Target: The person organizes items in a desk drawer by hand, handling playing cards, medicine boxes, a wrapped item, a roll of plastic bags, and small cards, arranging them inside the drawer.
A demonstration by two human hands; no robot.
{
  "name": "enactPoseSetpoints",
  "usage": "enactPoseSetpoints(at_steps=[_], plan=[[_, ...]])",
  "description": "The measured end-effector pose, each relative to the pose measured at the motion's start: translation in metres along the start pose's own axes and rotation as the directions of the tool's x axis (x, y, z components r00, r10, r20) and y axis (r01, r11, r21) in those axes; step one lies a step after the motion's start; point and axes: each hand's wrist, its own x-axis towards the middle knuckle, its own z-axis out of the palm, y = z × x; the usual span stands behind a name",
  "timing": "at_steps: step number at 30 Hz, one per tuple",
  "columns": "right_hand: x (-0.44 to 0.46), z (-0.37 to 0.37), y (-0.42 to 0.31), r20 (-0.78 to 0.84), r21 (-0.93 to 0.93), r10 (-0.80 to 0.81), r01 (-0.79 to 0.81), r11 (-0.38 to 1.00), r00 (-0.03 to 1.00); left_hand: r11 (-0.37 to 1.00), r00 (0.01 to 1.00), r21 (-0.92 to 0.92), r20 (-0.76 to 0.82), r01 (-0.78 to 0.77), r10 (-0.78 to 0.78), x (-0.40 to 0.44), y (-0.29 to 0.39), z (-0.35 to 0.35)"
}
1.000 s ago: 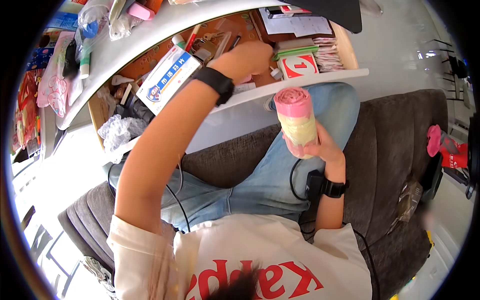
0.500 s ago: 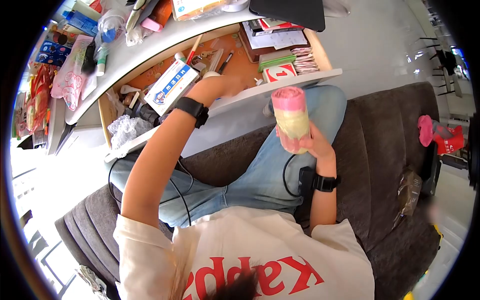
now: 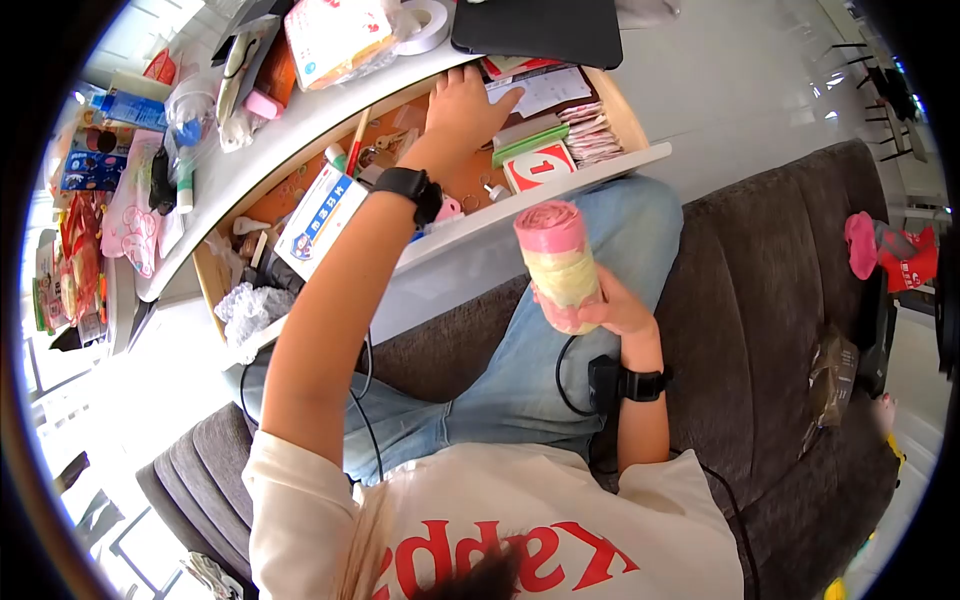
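Observation:
My right hand point(image 3: 618, 303) is wrapped round the lower part of a pink-and-yellow roll of garbage bags point(image 3: 556, 262), held nearly upright over my thigh. My left hand point(image 3: 465, 112) reaches over the open drawer point(image 3: 520, 205) toward its back edge. Its thumb stands apart from the other fingers, and nothing shows in it. Near that hand lie papers point(image 3: 540, 92), a green-edged pad point(image 3: 528, 143) and a red-and-white card box point(image 3: 541, 166). A white-and-blue medicine box point(image 3: 322, 218) rests left of my left forearm. What lies under the palm is hidden.
On the desk point(image 3: 350, 98) above the drawer stand a tape roll point(image 3: 424, 28), a wrapped package point(image 3: 338, 40) and a black flat case point(image 3: 540, 30). Crumpled clear plastic point(image 3: 250, 312) sits at the drawer's left corner. Cables run from the wristbands across my lap.
My left hand has moved up and farther back into the drawer, its fingers now apart. The roll stays in my right hand, slightly lower and more left in view as the camera shifted.

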Motion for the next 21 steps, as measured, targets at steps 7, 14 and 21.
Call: enactPoseSetpoints(at_steps=[7,14,21], plan=[[0.002,-0.001,0.000,-0.010,-0.046,0.019,-0.020,0.999,1.000,0.982,0.974,-0.096,-0.146,0.162,-0.175,0.024,0.005,0.039],[0.003,-0.002,-0.005,0.052,0.007,0.017,-0.017,1.000,0.999,0.995,0.987,-0.089,-0.151,0.039,-0.052,0.033,-0.013,0.043],[0.005,-0.001,-0.006,0.089,0.018,0.027,-0.028,0.999,0.996,0.999,0.984,-0.028,-0.179,-0.019,0.013,0.035,-0.018,0.042]])
